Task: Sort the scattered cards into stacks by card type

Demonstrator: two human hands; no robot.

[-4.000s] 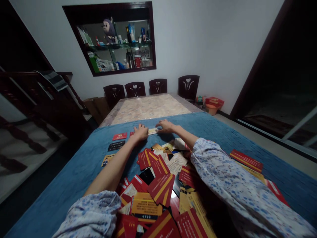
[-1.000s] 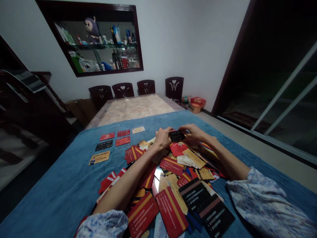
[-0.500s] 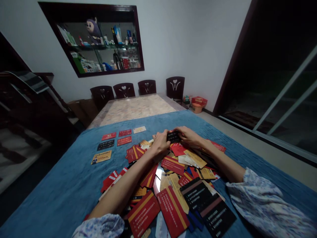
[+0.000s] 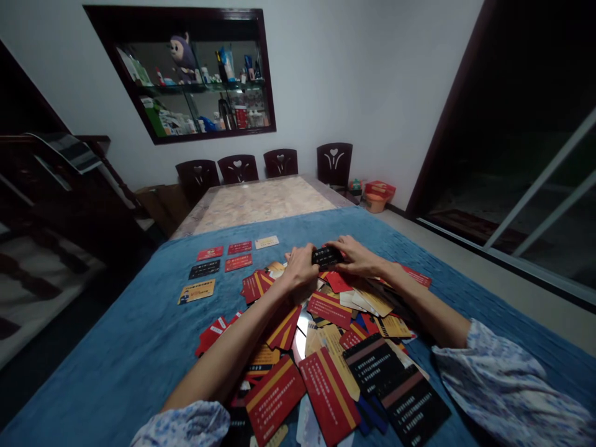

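A black card with pale printing is held between my two hands at the far side of a loose heap of cards. My left hand grips its left end, fingers closed. At the other end, my right hand has its fingers closed on the same card. Under and around my wrists lie many red, yellow, black and white cards; a red card with a yellow stripe and a black card with a brown stripe are nearest to me. Whether more cards sit behind the held one is hidden.
Left of the heap, several cards lie separately, among them a yellow card and a white card. A blue cloth covers the near part of the table; its marble-like top shows beyond. Chairs stand behind.
The black card has tilted so that more of its printed face shows. My right hand's fingers have shifted slightly along its right end. The whole view has moved a little.
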